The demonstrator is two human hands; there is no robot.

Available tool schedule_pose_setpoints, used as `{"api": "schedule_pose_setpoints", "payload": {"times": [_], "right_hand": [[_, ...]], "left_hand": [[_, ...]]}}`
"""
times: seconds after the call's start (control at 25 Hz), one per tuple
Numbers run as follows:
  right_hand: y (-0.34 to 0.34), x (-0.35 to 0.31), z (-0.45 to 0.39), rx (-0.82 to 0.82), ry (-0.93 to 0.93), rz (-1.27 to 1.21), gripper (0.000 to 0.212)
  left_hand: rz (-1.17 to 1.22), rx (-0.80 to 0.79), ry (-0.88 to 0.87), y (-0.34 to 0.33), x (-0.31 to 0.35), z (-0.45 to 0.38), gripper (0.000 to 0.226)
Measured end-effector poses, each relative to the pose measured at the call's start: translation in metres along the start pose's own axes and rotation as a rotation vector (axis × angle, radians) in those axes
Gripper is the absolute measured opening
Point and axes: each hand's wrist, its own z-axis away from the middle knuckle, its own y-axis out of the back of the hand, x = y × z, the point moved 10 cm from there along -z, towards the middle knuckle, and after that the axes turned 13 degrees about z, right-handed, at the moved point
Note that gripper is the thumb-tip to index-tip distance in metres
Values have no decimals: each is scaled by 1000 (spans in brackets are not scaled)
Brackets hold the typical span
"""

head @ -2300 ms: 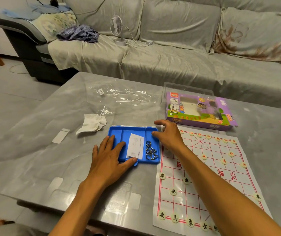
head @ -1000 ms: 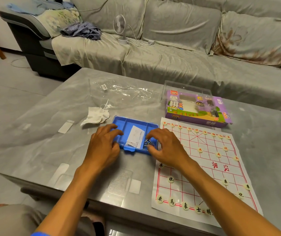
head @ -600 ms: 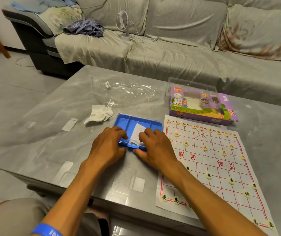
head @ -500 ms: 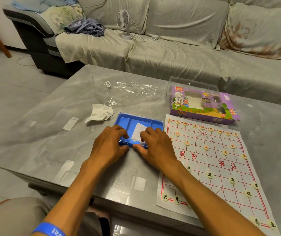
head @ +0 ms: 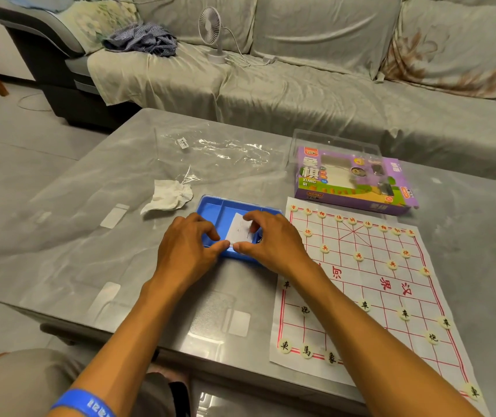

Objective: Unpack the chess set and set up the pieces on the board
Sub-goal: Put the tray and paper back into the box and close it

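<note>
A blue plastic tray (head: 219, 207) lies on the grey table left of the paper chess board (head: 358, 284). Both hands curl over the tray's near edge. My left hand (head: 185, 248) grips its near left corner. My right hand (head: 271, 239) grips the near right part, its fingers over a white paper slip (head: 239, 228) inside the tray. Metal rings in the tray are mostly hidden by my right hand. Round cream pieces (head: 358, 256) with red and black characters stand on the board's lines. The purple chess box (head: 352, 180) sits beyond the board.
A crumpled white tissue (head: 167, 198) and clear plastic wrap (head: 225, 149) lie left of the box. A clear lid (head: 334, 139) stands behind the box. A covered sofa (head: 301, 85) with a small fan (head: 210, 28) runs behind the table.
My left hand went from lying flat beside the tray to gripping its near edge. My right hand moved from the tray's far right corner to its near edge.
</note>
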Motion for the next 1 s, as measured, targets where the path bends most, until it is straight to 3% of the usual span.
{"api": "schedule_pose_setpoints", "payload": {"times": [0.4,0.76,1.0], "right_hand": [[-21,6,-21,-302,-89,-45,76],[-20,3,-15,-253,-35,27,87],[-21,5,-20,-301,-108,-17,90]], "left_hand": [[-22,-36,48,-5,-3,-6,28],[38,5,44,-6,-8,2,35],[27,32,68,-7,-9,0,34]]}}
